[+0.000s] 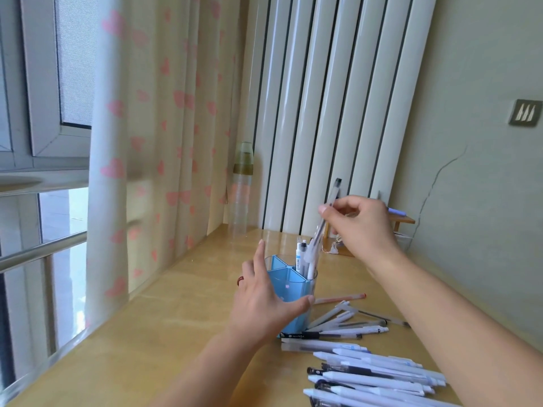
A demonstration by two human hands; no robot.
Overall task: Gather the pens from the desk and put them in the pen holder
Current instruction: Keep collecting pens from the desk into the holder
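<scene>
A round clear pen holder (293, 292) with blue dividers stands on the wooden desk (164, 327). My left hand (264, 301) wraps around its near left side. Several pens (302, 257) stand in its far right compartment. Above it, my right hand (358, 224) pinches a clear pen with a black cap (330, 201), held nearly upright, its lower end down among the standing pens. Several white and black pens (373, 374) lie loose on the desk to the right of the holder and nearer me. A reddish pen (340, 298) lies just behind the holder's right side.
A clear bottle with a greenish cap (242, 183) stands at the desk's far end by the heart-print curtain (164, 142). A white radiator (332, 107) lines the back wall. A small wooden stand (402, 221) sits at far right behind my right hand.
</scene>
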